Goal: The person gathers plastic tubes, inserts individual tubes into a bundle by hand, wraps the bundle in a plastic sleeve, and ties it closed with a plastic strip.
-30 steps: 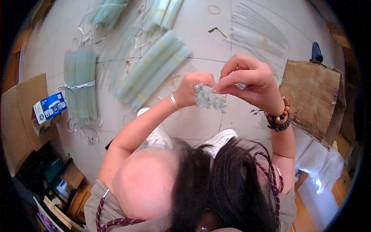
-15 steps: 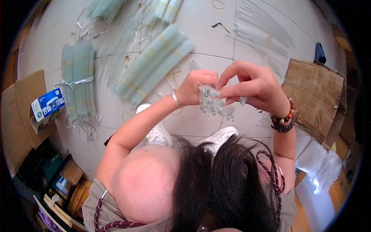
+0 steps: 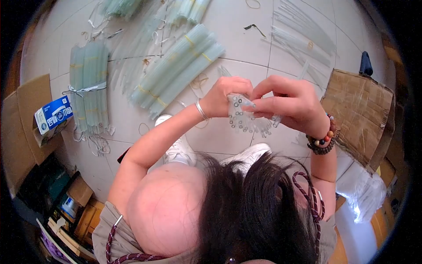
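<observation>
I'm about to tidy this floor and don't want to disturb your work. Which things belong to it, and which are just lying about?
Likely in use:
Clear tubes in the left hand, with the right hand at their ends
Yellow-banded bundles
White-tied bundle
Loose tubes

Probably just lying about:
Blue-and-white box
Brown cardboard
Crumpled white plastic

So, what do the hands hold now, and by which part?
Left hand: a bunch of thin clear tubes, gripped just behind the ends. Right hand: its fingertips meet those ends.

This looks like an informal indoor work area. Banded tube bundles [image 3: 89,88] and opened cardboard [image 3: 357,116] lie on a tiled floor [image 3: 246,48].
</observation>
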A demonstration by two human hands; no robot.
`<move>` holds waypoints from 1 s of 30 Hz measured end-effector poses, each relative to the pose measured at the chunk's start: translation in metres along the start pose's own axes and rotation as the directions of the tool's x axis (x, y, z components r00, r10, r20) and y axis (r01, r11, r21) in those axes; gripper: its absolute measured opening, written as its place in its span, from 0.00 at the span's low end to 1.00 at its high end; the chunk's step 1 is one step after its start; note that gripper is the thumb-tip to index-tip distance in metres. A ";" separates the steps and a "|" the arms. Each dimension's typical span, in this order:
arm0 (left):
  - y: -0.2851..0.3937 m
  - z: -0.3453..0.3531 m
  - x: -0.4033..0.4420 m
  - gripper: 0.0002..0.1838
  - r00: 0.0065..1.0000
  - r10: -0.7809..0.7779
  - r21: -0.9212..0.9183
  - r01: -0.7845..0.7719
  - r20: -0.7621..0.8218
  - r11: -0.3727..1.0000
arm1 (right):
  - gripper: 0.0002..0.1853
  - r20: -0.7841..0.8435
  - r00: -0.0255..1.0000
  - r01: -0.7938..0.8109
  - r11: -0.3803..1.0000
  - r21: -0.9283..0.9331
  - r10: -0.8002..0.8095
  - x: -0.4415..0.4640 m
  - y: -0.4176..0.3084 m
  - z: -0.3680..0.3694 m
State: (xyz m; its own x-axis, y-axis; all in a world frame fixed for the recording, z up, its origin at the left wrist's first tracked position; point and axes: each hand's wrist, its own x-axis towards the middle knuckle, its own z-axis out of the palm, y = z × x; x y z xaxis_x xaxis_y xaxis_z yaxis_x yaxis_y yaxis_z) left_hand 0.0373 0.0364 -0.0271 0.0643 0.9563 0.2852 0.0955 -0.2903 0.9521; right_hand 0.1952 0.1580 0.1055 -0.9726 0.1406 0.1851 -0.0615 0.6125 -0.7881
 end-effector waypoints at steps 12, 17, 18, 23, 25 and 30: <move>0.001 0.002 0.002 0.12 0.999 -0.003 -0.077 0.006 0.041 0.997 | 0.11 -0.710 0.701 0.364 0.820 0.441 0.071 -0.073 -0.037 -0.097; 0.006 0.002 0.001 0.11 0.998 -0.033 -0.021 0.034 0.060 0.999 | 0.02 -0.792 0.600 0.629 0.679 0.379 -0.114 -0.047 -0.082 -0.138; 0.006 0.001 0.000 0.11 0.997 -0.027 -0.029 0.029 0.075 0.999 | 0.01 -0.775 0.616 0.623 0.688 0.371 -0.140 -0.053 -0.081 -0.146; 0.001 0.003 0.000 0.10 0.995 0.019 -0.062 -0.013 0.094 0.998 | 0.02 -0.619 0.766 0.470 0.809 0.354 -0.174 -0.063 -0.066 -0.146; 0.004 0.003 0.000 0.07 0.996 -0.013 -0.066 0.020 0.092 0.998 | 0.02 -0.573 0.791 0.445 0.844 0.301 -0.213 -0.064 -0.061 -0.151; 0.009 0.002 0.000 0.06 0.993 -0.029 -0.032 0.032 0.111 0.999 | 0.08 -0.587 0.789 0.220 0.811 0.543 0.180 -0.069 -0.032 -0.127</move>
State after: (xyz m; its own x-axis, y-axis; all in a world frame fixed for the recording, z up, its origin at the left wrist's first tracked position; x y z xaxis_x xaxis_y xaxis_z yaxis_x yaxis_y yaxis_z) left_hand 0.0402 0.0335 -0.0188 0.1717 0.9545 0.2439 0.0654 -0.2580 0.9639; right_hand 0.2924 0.2275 0.1930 -0.6468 0.6779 0.3494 -0.3852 0.1051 -0.9168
